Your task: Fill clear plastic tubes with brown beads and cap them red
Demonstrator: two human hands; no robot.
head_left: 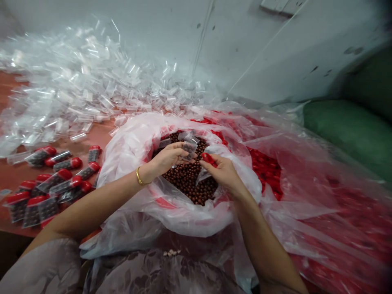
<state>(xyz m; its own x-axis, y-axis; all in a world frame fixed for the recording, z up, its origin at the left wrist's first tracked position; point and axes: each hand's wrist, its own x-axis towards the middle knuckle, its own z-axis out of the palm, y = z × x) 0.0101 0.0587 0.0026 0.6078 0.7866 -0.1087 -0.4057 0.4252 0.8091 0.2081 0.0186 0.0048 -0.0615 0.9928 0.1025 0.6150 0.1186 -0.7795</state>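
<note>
Head view: clear tube (189,148) in left grip (168,157), above brown beads (190,181)

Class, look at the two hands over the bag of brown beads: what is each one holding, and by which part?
The left hand pinches a small clear tube by its lower end. The right hand grips a red cap between fingertips, by its sides.

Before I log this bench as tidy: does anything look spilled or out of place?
Nothing looks spilled. The brown beads sit inside their bag, under both hands. The clear empty sleeves lie in a loose, sprawling heap across the table, beside the filled red-capped packs.
</note>
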